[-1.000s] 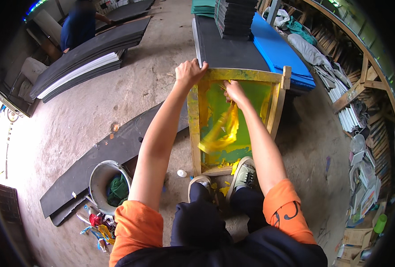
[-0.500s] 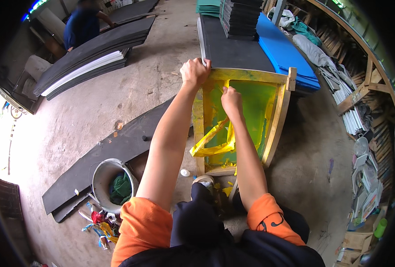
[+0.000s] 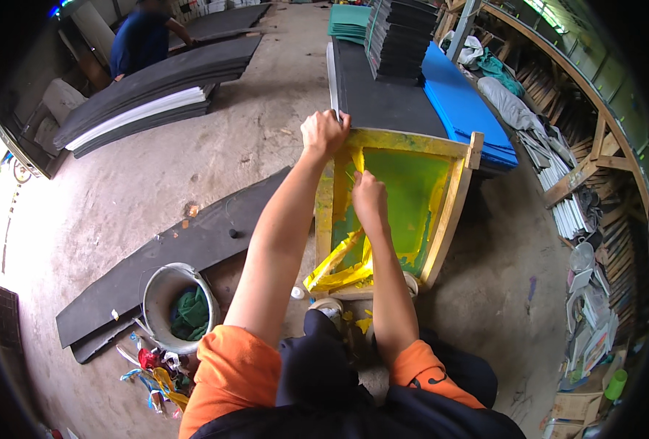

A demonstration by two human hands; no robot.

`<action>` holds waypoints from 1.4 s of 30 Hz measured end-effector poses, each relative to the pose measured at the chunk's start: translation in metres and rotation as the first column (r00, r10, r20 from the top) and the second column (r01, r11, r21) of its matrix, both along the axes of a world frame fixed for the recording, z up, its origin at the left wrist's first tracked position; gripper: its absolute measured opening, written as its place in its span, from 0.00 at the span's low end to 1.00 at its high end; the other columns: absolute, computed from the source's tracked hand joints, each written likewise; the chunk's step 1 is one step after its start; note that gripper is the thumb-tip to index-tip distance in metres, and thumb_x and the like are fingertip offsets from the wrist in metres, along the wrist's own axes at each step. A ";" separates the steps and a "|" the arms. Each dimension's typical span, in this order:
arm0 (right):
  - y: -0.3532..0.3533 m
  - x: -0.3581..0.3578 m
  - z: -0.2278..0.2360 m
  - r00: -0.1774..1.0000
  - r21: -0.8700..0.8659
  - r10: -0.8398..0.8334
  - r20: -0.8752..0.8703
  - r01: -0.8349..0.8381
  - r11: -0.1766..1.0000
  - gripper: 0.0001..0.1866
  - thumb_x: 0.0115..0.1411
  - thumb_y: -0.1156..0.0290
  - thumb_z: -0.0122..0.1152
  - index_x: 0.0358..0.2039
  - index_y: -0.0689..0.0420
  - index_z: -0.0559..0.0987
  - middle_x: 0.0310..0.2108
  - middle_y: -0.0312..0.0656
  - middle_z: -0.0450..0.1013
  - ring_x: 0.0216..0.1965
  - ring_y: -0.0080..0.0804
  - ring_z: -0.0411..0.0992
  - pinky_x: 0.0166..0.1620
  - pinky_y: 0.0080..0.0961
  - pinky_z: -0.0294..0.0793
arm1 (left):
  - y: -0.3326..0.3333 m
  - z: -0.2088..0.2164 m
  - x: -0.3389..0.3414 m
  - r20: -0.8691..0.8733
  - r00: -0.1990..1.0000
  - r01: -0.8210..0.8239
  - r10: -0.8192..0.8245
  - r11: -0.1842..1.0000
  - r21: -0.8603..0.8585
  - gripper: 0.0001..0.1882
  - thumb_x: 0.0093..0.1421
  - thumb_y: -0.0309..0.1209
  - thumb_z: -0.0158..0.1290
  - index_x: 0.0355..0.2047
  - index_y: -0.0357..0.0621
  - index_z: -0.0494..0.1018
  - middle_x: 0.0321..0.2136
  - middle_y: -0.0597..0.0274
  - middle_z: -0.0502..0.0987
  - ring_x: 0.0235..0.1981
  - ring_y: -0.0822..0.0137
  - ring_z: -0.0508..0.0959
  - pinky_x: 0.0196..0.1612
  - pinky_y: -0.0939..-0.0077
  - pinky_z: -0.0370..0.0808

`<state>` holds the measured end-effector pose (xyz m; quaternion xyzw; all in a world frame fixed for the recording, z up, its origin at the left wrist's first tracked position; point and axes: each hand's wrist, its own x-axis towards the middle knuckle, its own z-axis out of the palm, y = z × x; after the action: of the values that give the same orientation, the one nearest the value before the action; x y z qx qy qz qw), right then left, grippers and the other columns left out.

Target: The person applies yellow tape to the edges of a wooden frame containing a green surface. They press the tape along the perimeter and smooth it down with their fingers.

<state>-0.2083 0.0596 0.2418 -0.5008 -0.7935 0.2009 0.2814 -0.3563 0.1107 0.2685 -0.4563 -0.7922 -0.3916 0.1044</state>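
Note:
A wooden-framed printing screen [image 3: 443, 227] leans in front of me, its green mesh [image 3: 408, 186] smeared with yellow. My left hand [image 3: 326, 134] is closed over the frame's upper left corner. Just inside the left part of the mesh, my right hand [image 3: 370, 201] pinches a strip of yellow tape [image 3: 330, 272]. One stretch of the strip runs taut from the frame's top bar to my fingers. Its loose length hangs in a fold across the lower left of the frame. My right forearm covers part of the lower mesh.
Black sheets [image 3: 383, 102] bearing a dark stack [image 3: 400, 40] lie beyond the frame, beside blue sheets [image 3: 463, 110]. At left stand a bucket [image 3: 152, 307] with green cloth and a long black sheet [image 3: 127, 289]. A person [image 3: 138, 44] works at the far left.
My right hand has moved down and slightly left, drawing more yellow tape away from the top bar. The view has shifted, so the frame appears lower. My left hand keeps its hold.

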 end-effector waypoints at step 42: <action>0.045 -0.036 0.004 0.991 -0.036 0.076 0.109 -0.072 0.997 0.14 0.56 0.67 0.44 0.35 0.67 0.70 0.29 0.57 0.72 0.33 0.52 0.73 0.37 0.40 0.73 | -0.009 -0.040 -0.003 0.635 0.741 -0.018 -0.218 0.939 0.343 0.26 0.58 0.51 0.39 0.32 0.38 0.73 0.26 0.46 0.76 0.33 0.50 0.75 0.38 0.64 0.69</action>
<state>-0.2439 0.1044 0.2460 -0.4858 -0.8226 0.1959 0.2215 -0.3596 0.1022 0.2288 -0.3054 -0.6746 -0.6590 -0.1316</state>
